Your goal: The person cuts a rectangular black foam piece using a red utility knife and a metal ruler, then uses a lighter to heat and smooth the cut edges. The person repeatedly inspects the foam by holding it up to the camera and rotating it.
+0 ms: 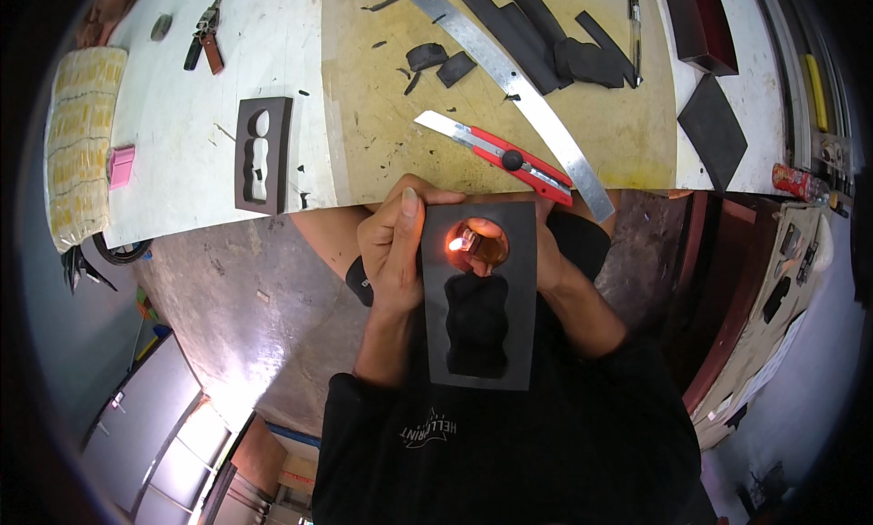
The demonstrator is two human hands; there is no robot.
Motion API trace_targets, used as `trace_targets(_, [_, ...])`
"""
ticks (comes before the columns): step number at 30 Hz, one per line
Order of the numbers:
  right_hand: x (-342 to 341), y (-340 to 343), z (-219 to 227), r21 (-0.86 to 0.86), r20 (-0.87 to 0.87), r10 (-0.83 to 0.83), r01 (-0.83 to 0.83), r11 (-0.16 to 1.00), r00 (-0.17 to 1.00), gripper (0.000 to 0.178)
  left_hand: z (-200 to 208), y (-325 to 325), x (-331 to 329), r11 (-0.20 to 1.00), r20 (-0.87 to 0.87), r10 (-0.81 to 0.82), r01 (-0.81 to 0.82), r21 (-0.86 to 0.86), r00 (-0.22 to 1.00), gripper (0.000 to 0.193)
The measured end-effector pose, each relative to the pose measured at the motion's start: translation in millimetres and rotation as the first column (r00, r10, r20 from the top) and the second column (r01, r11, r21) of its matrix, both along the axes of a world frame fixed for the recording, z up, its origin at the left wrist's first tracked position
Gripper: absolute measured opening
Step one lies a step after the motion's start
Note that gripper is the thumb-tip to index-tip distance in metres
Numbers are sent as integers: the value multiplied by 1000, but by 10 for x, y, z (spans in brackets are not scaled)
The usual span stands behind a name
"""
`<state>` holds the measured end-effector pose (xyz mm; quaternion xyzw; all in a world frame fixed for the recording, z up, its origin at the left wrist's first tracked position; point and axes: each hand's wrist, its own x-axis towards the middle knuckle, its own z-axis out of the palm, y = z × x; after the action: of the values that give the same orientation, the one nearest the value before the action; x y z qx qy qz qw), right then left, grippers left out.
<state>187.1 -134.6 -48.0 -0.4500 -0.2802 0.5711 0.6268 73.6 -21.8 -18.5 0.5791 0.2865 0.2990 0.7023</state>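
Observation:
My left hand (396, 248) is closed on the left edge of a flat black foam insert (523, 289), thumb on its near face. The insert stands tilted above my lap and has a round hole at the top joined to a long wavy-edged cutout. My right hand (556, 260) is mostly hidden behind the insert. Through the round hole I see its fingertip on a lighter (473, 243) whose small flame burns at the hole's left side. A second foam insert (243, 180) with the same kind of cutouts lies on the table to the left.
On the table's cutting mat (382, 161) lie a red utility knife (496, 148) with its blade out, a long metal ruler (536, 107) overhanging the edge, black foam offcuts (518, 48) and a pen (635, 39). Pliers (207, 39) lie far left; a dark box (700, 25) stands far right.

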Motion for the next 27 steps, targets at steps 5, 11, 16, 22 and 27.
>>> trace_targets(5, [49, 41, 42, -250, -315, 39, -122, 961, 948, 23, -24, 9, 0, 1000, -5, -3, 3, 5, 1000, 41])
trace_targets(11, [6, 1, -28, -122, -56, 6, -12, 992, 998, 21, -20, 15, -5, 999, -8, -6, 6, 42, 1000, 41])
trace_targets(16, [13, 29, -128, 2, 107, -9, 8, 1000, 994, 37, -20, -13, 3, 1000, -34, 19, -19, 9, 999, 40])
trace_targets(22, [22, 75, -66, -18, 78, -52, 53, 998, 996, 54, -16, -42, 34, 997, -7, 67, -67, -47, 998, 37])
trace_targets(27, [13, 59, -73, -124, -262, -110, 80, 989, 959, 23, -110, -84, -41, 968, -51, 101, -110, -225, 994, 35])
